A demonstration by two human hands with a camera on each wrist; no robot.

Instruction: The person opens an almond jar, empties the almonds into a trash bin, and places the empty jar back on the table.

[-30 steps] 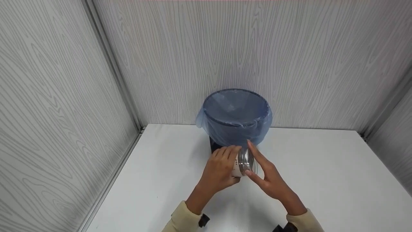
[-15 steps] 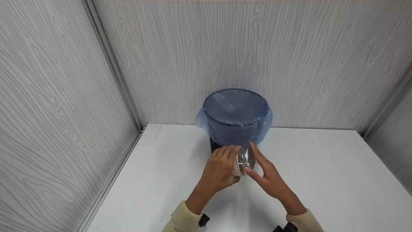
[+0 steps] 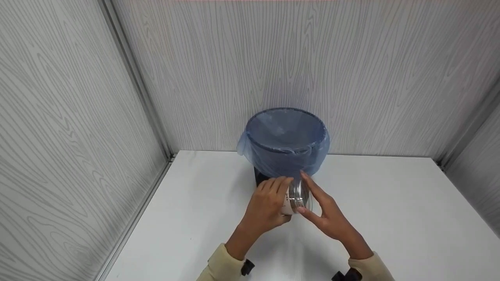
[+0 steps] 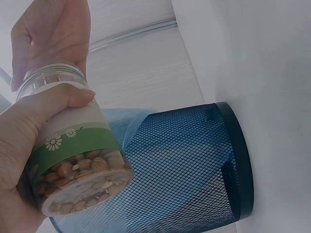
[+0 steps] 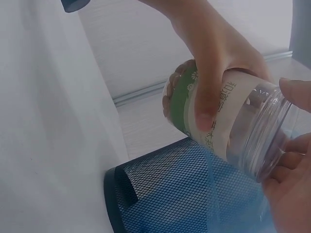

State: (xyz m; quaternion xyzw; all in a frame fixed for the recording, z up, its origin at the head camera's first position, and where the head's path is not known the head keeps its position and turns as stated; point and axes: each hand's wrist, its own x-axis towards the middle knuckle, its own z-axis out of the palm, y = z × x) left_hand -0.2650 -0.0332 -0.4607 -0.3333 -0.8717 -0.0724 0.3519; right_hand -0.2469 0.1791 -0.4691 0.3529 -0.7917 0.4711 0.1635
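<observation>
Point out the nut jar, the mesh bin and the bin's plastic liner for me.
nut jar (image 4: 73,145), left wrist view, on its green and white label.
mesh bin (image 4: 194,165), left wrist view, on its dark mesh wall.
plastic liner (image 3: 287,130), head view, on the blue film inside the rim.

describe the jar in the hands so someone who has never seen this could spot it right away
On the white table, in front of the blue mesh bin with its bag liner, two hands meet. The left hand grips the jar on its side: clear plastic, nuts inside, a white and green daisy label.
</observation>
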